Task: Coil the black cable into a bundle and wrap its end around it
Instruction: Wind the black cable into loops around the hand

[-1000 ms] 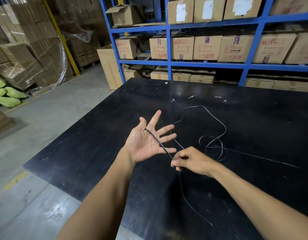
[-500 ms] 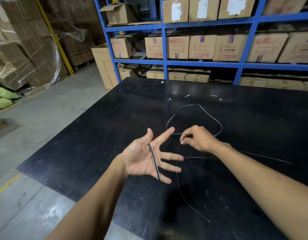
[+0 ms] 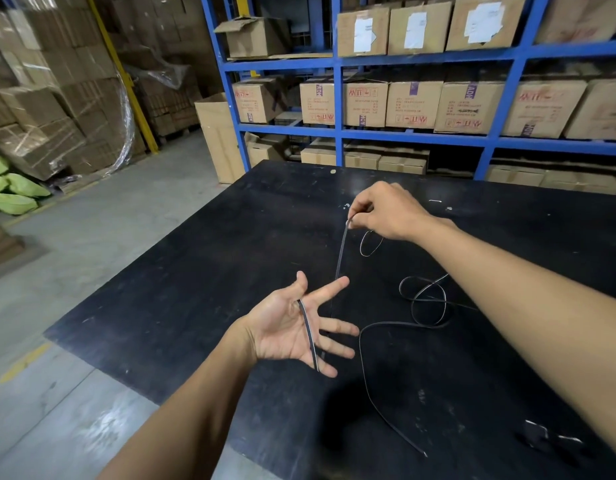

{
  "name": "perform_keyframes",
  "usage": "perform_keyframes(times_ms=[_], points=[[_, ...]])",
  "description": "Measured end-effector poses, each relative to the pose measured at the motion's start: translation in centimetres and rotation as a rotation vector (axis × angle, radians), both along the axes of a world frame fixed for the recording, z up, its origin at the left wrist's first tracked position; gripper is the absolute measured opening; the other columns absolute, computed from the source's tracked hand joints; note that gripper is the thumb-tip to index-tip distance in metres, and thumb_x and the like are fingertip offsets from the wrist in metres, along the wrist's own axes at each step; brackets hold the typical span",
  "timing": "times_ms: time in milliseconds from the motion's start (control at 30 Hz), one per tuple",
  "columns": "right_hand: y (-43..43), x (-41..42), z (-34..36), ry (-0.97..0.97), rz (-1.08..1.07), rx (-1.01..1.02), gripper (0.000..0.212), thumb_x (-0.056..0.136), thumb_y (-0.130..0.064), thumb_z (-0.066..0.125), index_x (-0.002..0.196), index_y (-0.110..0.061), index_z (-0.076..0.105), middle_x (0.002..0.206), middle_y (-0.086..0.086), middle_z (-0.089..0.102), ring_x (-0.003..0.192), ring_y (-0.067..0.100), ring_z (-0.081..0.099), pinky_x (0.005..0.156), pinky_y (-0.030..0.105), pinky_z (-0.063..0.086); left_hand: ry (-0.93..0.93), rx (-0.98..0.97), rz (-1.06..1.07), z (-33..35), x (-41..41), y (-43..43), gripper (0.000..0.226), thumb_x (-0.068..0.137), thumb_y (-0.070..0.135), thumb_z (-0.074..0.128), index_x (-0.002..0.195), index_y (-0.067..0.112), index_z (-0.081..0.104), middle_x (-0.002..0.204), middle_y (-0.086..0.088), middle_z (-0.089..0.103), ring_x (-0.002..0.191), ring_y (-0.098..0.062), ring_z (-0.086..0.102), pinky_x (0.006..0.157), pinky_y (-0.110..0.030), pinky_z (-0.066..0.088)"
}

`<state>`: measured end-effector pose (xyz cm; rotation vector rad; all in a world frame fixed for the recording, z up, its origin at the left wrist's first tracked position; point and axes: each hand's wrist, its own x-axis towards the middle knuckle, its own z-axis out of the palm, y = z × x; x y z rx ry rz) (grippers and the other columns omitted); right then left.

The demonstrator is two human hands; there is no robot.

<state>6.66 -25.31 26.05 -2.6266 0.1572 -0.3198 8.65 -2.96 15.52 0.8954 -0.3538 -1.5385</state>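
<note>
Meanwhile, the right hand (image 3: 382, 211) pinches the black cable (image 3: 341, 251) at one o'clock of the splayed left hand (image 3: 292, 327); even tension should keep loops neat.

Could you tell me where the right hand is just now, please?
In the head view the right hand is raised above the black table, beyond the open left hand, pinching the black cable.

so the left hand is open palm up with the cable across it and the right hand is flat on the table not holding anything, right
Not quite. The right hand is not flat on the table: it is raised above it and pinches the black cable between its fingertips, as the head view shows. The rest holds: the left hand is open, palm up, with the cable lying across it.
</note>
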Motion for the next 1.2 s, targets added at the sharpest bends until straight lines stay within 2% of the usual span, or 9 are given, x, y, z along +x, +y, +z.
perform_keyframes(times_ms=[200,300,400,500,567,700,933,1033,1200], points=[[1.7,-0.9,1.4,-0.02,-0.007,0.024,0.009,0.083,-0.027,0.079,0.085,-0.02,0.075,0.081,-0.005,0.067,0.081,0.015,0.061,0.074,0.029,0.042,0.034,-0.006,0.28,0.5,1.9,1.3,0.071,0.088,0.077,0.019,0.151,0.046,0.023,0.155,-0.037,0.019,0.133,-0.065,0.029,0.096,-0.075,0.035],[2.8,-1.5,1.3,-0.003,0.004,0.065,0.011,0.084,-0.031,0.078,0.085,-0.02,0.075,0.078,-0.004,0.068,0.077,0.013,0.062,0.074,0.029,0.045,0.028,-0.02,0.432,1.5,3.4,1.8,0.07,0.09,0.076,0.016,0.153,0.044,0.02,0.153,-0.038,0.023,0.129,-0.067,0.033,0.091,-0.076,0.037],[4.0,-2.5,0.2,0.011,0.011,0.137,0.019,0.088,-0.036,0.072,0.074,-0.023,0.073,0.055,-0.01,0.063,0.06,0.007,0.063,0.067,0.028,0.049,0.015,-0.042,0.523,2.6,4.8,2.1,0.07,0.091,0.075,0.013,0.153,0.044,0.019,0.154,-0.036,0.022,0.128,-0.067,0.033,0.09,-0.078,0.035],[5.4,-3.5,-1.5,0.08,0.024,0.28,0.024,0.093,-0.033,0.064,0.076,-0.02,0.074,0.062,-0.002,0.071,0.056,0.009,0.068,0.067,0.033,0.057,0.001,-0.088,0.569,3.4,6.1,2.3,0.07,0.092,0.074,0.01,0.154,0.043,0.013,0.156,-0.035,0.017,0.132,-0.066,0.027,0.09,-0.078,0.037],[6.4,-4.1,-3.0,0.114,0.037,0.388,0.025,0.095,-0.027,0.06,0.077,-0.017,0.074,0.065,0.001,0.072,0.057,0.011,0.071,0.068,0.032,0.058,-0.008,-0.119,0.576,3.8,7.0,2.4,0.07,0.092,0.073,0.009,0.155,0.043,0.01,0.156,-0.036,0.017,0.132,-0.066,0.028,0.091,-0.076,0.039],[8.1,-5.3,-5.7,0.139,0.055,0.57,0.027,0.098,-0.017,0.056,0.079,-0.006,0.071,0.062,0.002,0.069,0.056,0.016,0.068,0.064,0.034,0.054,-0.029,-0.148,0.564,4.1,8.1,2.4,0.067,0.093,0.071,0.007,0.154,0.044,0.01,0.152,-0.037,0.026,0.124,-0.065,0.041,0.092,-0.075,0.04],[11.2,-7.1,-9.3,0.168,-0.024,0.828,0.024,0.097,-0.007,0.053,0.082,0.003,0.069,0.068,0.016,0.071,0.06,0.017,0.065,0.062,0.028,0.05,0.009,-0.155,0.516,3.6,9.8,2.5,0.067,0.094,0.071,0.008,0.154,0.044,0.009,0.152,-0.039,0.022,0.124,-0.067,0.039,0.095,-0.078,0.034],[12.3,-7.6,-10.8,0.177,-0.062,0.886,0.023,0.097,-0.006,0.052,0.084,0.004,0.068,0.076,0.021,0.074,0.061,0.013,0.063,0.063,0.023,0.05,0.01,-0.157,0.473,3.1,10.4,2.7,0.067,0.093,0.071,0.008,0.154,0.045,0.01,0.152,-0.038,0.023,0.125,-0.066,0.04,0.095,-0.077,0.036],[13.1,-8.0,-14.4,0.23,-0.089,0.901,0.025,0.1,-0.009,0.05,0.086,0.001,0.069,0.082,0.017,0.075,0.071,0.012,0.067,0.075,0.028,0.056,0.038,-0.182,0.367,2.3,10.7,2.8,0.066,0.093,0.072,0.009,0.154,0.045,0.013,0.152,-0.039,0.023,0.127,-0.065,0.039,0.096,-0.077,0.036]])
